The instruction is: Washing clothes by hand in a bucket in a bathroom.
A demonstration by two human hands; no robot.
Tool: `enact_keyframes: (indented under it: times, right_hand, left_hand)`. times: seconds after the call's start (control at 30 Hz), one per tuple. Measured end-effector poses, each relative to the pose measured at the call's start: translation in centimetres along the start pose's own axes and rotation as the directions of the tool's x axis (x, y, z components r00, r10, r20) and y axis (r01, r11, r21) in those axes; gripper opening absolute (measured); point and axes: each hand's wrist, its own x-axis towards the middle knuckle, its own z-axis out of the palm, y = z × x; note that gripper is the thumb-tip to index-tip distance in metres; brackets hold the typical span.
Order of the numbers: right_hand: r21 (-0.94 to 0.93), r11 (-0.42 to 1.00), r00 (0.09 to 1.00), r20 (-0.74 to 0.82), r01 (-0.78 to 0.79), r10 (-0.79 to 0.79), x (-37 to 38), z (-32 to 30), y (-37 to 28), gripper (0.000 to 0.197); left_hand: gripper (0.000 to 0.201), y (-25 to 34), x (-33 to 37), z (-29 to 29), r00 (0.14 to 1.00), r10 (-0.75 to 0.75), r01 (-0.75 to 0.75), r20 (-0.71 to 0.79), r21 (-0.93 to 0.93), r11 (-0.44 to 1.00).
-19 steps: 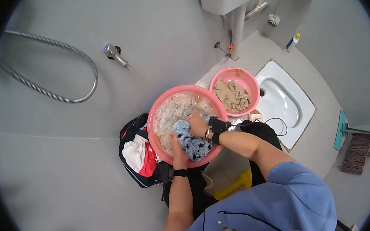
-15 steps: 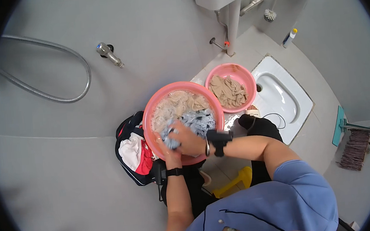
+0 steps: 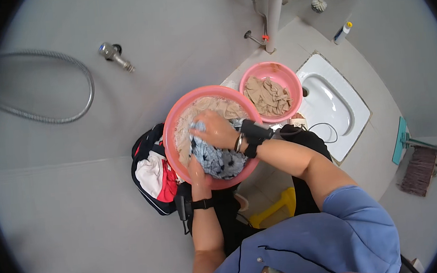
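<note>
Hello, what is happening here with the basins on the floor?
A person is washing clothes by hand. Both hands are in the large pink basin of soapy water: the right hand presses on a blue patterned garment, and the left hand grips its lower edge. A smaller pink basin behind it holds beige cloth. A pile of red, white and dark clothes lies on the floor beside the large basin.

Home bathroom used for hand laundry: grey tiled floor, squat toilet (image 3: pixel 335 108) right of the fingers, pipe (image 3: pixel 273 10) and tap (image 3: pixel 114 54) beyond them, shower hose (image 3: pixel 50 88) far left, two pink basins (image 3: pixel 176 124).
</note>
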Motion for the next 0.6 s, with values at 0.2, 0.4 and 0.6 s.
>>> enact_keyframes:
  times: [0.2, 0.4, 0.6]
  right_hand:
    - [0.526, 0.385, 0.651, 0.589, -0.758, 0.478, 1.8, -3.6, 1.1, 0.033]
    - [0.494, 0.066, 0.479, 0.790, -0.867, 0.384, 1.7, -5.5, -1.6, 0.034]
    - [0.532, 0.174, 0.558, 0.767, -0.829, 0.316, 2.0, -6.4, 1.1, 0.022]
  left_hand:
    - [0.063, 2.0, -0.8, -0.7, 0.699, 0.713, -0.354, 0.056, 0.893, 0.277]
    - [0.074, 1.7, -3.0, 2.6, 0.688, 0.601, -0.691, 0.407, 0.622, 0.369]
    - [0.053, 2.3, -0.9, -0.9, 0.953, 0.285, -0.296, 0.105, 0.118, 0.948]
